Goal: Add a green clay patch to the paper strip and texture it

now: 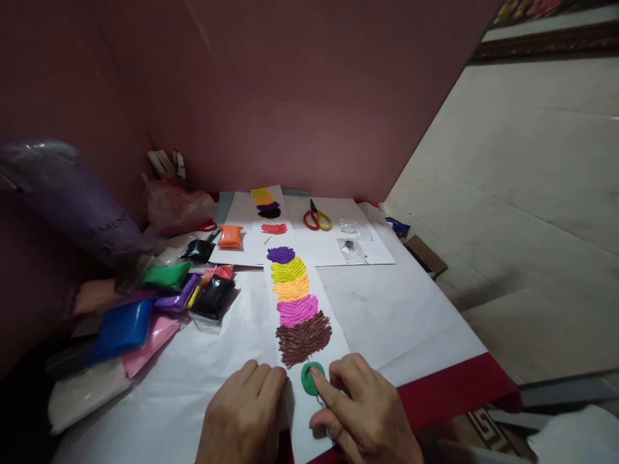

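A piece of green modelling clay (306, 380) sits on a long white paper strip (333, 332), flattened with a dent in it. The index finger of my right hand (363, 405) presses into this clay, its thumb apart and lower on the strip, its other fingers curled. Something small and shiny shows under that hand, too hidden to name. My left hand (245, 409) lies closed, knuckles up, at the strip's left edge; its fingertips are hidden. Beyond the green clay, the strip carries textured bands of brown clay (304, 338), pink clay (298, 311), light orange clay (291, 288), yellow-green clay (289, 269) and purple clay (281, 254).
Packed clay lies at left, including a blue packet (122, 330), green packet (167, 276) and black packet (213, 296). Farther back are an orange packet (230, 236), scissors (318, 218) and a clear bag (352, 250) on white board. A pink wall (290, 96) rises behind.
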The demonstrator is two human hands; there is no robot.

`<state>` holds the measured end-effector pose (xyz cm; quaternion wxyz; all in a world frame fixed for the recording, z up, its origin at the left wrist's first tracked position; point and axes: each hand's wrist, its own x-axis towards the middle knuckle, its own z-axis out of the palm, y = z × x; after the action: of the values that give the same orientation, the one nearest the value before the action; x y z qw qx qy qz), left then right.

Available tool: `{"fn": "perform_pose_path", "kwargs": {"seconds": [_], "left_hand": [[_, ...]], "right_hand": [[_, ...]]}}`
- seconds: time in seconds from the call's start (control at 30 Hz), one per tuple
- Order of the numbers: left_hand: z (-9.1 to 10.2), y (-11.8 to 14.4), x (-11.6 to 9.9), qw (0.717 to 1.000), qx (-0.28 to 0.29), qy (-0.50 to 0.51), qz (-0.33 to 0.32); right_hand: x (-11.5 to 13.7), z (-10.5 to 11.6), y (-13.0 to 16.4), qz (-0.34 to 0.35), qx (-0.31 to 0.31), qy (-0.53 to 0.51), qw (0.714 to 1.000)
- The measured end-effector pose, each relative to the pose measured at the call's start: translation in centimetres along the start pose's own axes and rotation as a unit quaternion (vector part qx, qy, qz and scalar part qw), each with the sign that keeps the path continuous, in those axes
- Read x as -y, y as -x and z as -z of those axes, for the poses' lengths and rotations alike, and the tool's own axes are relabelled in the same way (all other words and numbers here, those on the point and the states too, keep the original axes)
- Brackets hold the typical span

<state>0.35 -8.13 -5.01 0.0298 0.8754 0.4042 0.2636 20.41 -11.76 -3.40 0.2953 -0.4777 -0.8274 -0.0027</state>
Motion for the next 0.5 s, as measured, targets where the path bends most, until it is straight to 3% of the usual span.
{"fn": "perform_pose_path", "kwargs": {"seconds": [0.37, 0.43, 0.5], "left_hand": [[0.4, -0.8, -0.5, 1.0, -0.026, -0.003, -0.007], [0.4, -0.9, -0.5, 0.999, -0.031, -0.008, -0.004], [0.5, -1.0, -0.7, 0.999, -0.039, -0.016, -0.004]], "right_hand": [[0.0, 0.0, -0.4, 0.011, 0.029, 0.025, 0.999], [0.2, -0.2, -0.1, 0.015, -0.009, 0.021, 1.0], [0.3, -0.2, 0.5, 0.016, -0.09, -0.009, 0.996]]}}
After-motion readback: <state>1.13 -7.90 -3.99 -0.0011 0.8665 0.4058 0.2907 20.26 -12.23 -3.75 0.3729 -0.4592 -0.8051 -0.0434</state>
